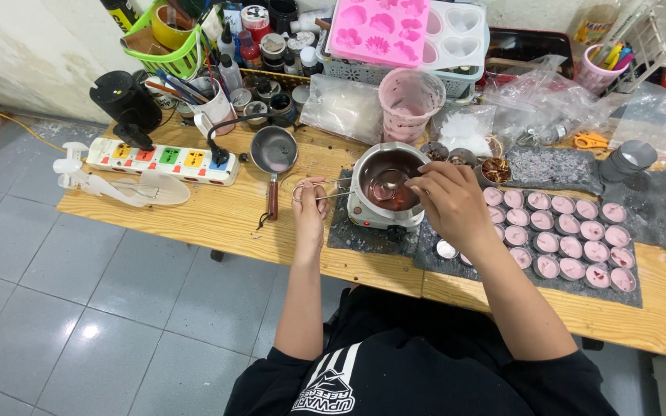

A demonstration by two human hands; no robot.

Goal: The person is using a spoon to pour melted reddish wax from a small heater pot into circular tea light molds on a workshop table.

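- On the wooden table [194, 212], head view: a small steel pot [385, 179] sits on a white heater [371, 216], filled with dark pink melted wax.
- Left hand [309, 202]: fingers closed on the pot's wire handle [325, 187], steadying it.
- Right hand [449, 192]: fingers pinched narrow on a spoon [387, 185] that dips into the wax at the pot's centre.
- Right of the heater: rows of small round cups [568, 239] on a grey mat [533, 166], most filled pink; one empty metal cup [446, 249] lies just beside the heater.
- Left of the pot: a small pan [274, 150] with a brown handle, a power strip [162, 160], a black device [125, 100].
- Behind: a pink mould [379, 31], a stack of pink tumblers [408, 104], jars, plastic bags, scissors [591, 140].
- Step in hand, as judged: stirring or scooping wax over the heat.
- Next move, as judged, calls for a level spoon and a steady pot, so no wax drips on the mat.
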